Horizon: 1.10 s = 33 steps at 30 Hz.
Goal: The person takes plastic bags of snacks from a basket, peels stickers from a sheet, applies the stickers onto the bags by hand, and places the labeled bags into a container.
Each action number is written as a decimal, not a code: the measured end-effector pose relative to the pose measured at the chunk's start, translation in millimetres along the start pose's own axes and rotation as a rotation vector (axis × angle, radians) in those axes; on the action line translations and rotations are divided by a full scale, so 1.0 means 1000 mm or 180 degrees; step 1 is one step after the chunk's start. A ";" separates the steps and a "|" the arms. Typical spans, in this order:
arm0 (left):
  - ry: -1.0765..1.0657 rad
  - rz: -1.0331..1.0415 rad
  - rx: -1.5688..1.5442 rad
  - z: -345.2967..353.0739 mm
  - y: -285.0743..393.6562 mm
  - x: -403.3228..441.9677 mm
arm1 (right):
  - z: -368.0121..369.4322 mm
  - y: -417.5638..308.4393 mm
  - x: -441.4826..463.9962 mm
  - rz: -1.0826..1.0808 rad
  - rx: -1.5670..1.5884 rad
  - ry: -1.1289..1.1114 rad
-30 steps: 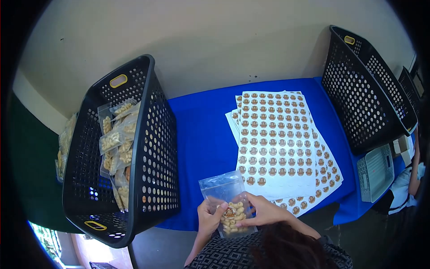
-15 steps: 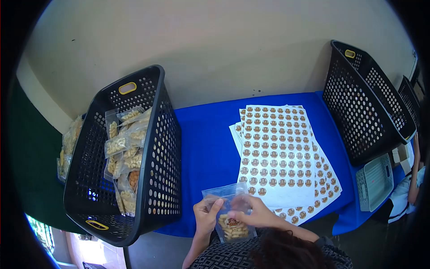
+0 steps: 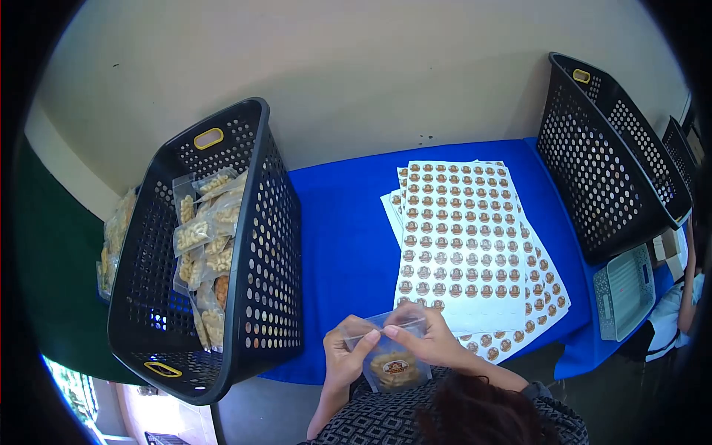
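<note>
Pouch (image 3: 406, 380), one, clear plastic, part-filled with pale snack pieces, bearing a round brown label (image 3: 397, 368) on its upward face; held in front of your patterned top (image 3: 371, 415), by the near edge of the table. Left hand (image 3: 347, 351), yours: gripping the pouch's upper left part, thumb laid over the plastic. Right hand (image 3: 424, 337), yours: gripping the upper right part, its thumb just beside the other; fingers partly blurred. Sticker sheets (image 3: 461, 245), several, white, overlapping, printed in rows of round brown stickers; beyond your right hand, the uppermost with a blank strip near its lower edge. Table (image 3: 341, 222), covered in blue cloth, beneath the sheets. Left basket (image 3: 276, 245), black, perforated, yellow-trimmed handles, to your left; inside, filled pouches (image 3: 199, 236) piled along its right side. Further pouches (image 3: 115, 237), heaped beyond that basket. Right basket (image 3: 589, 167), black, perforated, at the table's far right. Tray (image 3: 606, 310), grey, just below it. Co-worker's arm (image 3: 689, 300), at the right edge.
</note>
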State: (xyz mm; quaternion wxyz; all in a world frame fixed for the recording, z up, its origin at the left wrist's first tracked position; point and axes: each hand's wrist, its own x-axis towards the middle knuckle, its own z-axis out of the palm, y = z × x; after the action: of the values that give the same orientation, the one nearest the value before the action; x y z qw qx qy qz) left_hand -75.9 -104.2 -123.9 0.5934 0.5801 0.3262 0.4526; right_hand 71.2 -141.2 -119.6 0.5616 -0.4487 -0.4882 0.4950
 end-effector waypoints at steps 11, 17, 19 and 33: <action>-0.0373 -0.0127 0.0728 0.004 0.007 0.001 | -0.008 -0.011 -0.007 -0.0599 -0.0956 0.0115; -0.0173 0.0236 0.0816 0.000 0.001 0.005 | -0.020 -0.004 -0.007 -0.0674 -0.0681 0.0075; -0.0512 -0.0151 0.0918 -0.002 0.005 0.001 | -0.028 0.000 -0.008 -0.0653 -0.0966 0.0147; 0.0932 0.0247 0.0389 0.017 -0.032 0.000 | -0.028 0.005 -0.006 -0.0676 -0.1361 0.0960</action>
State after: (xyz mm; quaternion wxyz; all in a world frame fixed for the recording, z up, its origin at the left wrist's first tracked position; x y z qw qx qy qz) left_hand -54.9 -108.4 -153.8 0.4852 0.5552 0.4135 0.5343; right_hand 97.7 -147.5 -128.2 0.5692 -0.5719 -0.5367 0.2468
